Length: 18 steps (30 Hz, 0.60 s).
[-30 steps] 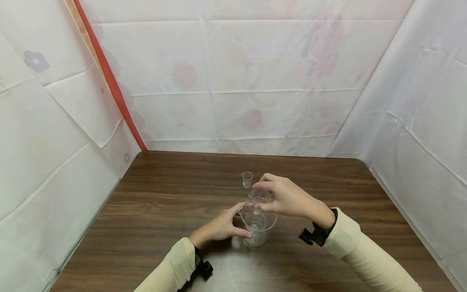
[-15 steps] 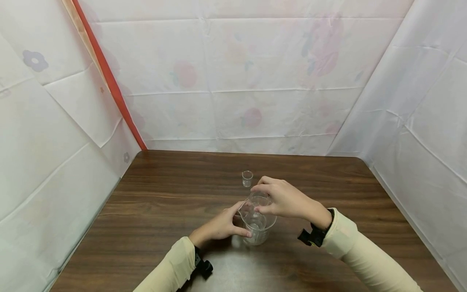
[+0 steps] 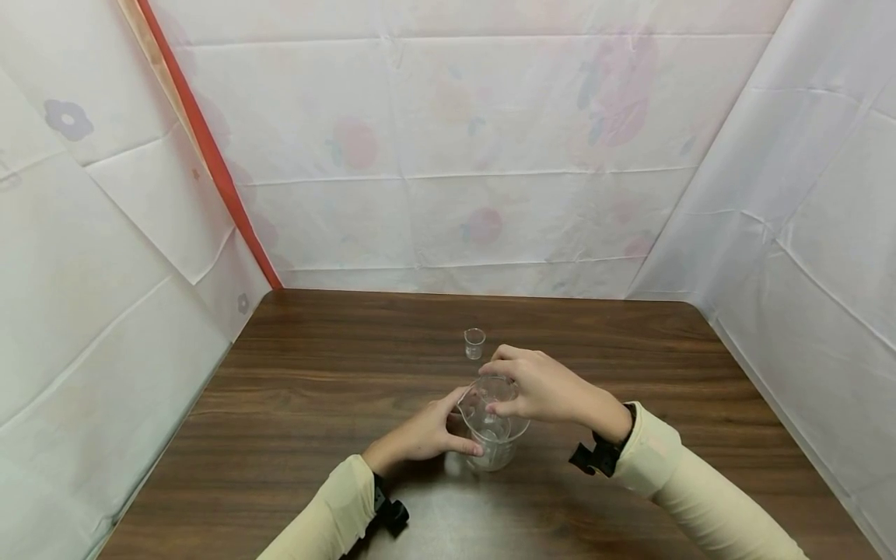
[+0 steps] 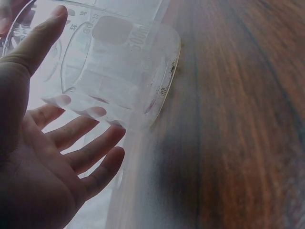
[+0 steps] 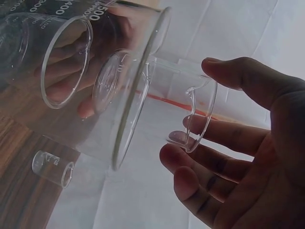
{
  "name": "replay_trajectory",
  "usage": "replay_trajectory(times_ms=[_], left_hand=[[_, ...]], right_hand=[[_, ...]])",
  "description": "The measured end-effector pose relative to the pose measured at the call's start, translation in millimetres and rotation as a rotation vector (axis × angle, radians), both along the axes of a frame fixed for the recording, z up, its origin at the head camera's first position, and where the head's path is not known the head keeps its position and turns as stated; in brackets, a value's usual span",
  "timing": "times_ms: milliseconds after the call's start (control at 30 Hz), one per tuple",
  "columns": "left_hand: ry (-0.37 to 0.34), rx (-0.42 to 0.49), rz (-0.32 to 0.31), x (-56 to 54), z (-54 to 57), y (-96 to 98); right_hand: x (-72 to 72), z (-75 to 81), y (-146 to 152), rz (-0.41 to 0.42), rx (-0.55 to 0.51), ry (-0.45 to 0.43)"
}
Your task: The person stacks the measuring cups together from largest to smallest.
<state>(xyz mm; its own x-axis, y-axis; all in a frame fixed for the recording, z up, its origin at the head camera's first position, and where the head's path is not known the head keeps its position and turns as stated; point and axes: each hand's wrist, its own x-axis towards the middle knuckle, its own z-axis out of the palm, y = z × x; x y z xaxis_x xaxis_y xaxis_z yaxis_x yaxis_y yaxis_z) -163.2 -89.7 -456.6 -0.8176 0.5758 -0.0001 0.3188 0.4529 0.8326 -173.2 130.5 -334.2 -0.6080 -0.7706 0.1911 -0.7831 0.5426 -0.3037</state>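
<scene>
A large clear glass beaker with white markings stands on the brown table. My left hand holds it from the left, thumb at the near side and fingers around the far side. Inside it sits a medium beaker, its rim visible through the glass in the right wrist view. Between thumb and fingers, my right hand grips a smaller beaker by its rim. That beaker's base is inside the large beaker's mouth, above the medium one, while its rim stays outside.
A tiny beaker stands upright on the wood-grain table, behind the large one. White printed sheets enclose the table at the back and sides. A red strip runs down the back left corner.
My right hand has moved down and slightly toward me, bringing the smaller beaker deeper into the large one. The left hand and the large beaker have kept their places.
</scene>
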Motion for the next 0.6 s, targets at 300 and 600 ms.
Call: replay_trajectory(times_ms=[300,600], left_hand=[[0.002,0.021,-0.013,-1.5,-1.5,0.9],[-0.005,0.002,-0.004,-0.3,0.0,0.0]], right_hand=[[0.2,-5.2,-1.0,-0.004,0.027,-0.023],[0.9,-8.6,-2.6,0.010,0.052,-0.047]])
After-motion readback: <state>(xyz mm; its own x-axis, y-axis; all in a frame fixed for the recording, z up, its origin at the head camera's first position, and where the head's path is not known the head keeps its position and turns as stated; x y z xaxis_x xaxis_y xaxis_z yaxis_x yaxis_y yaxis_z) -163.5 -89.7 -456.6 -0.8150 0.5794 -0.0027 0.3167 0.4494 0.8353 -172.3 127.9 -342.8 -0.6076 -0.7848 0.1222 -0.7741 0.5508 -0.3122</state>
